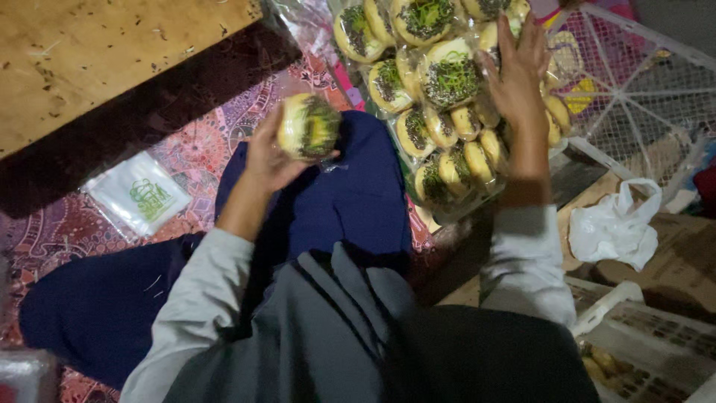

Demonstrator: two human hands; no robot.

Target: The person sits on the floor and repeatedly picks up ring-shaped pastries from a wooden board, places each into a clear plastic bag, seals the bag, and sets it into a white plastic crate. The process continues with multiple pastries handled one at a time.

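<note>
I see my left hand (pixel 270 155) wrapped around one round yellow bun topped with dark and green sprinkles (pixel 309 126), holding it up over my dark blue lap. My right hand (pixel 520 78) is spread flat, fingers wide, pressed on a heap of similar buns sealed in clear plastic wrap (pixel 440 89). Just right of that heap stands a white wire-mesh rack (pixel 634 82). A crumpled white plastic bag (pixel 615 224) lies below it. To my left, a flat clear packet with a green print (pixel 138 194) rests on the patterned red mat (pixel 60 231), beside a brown wooden table (pixel 97 52).
</note>
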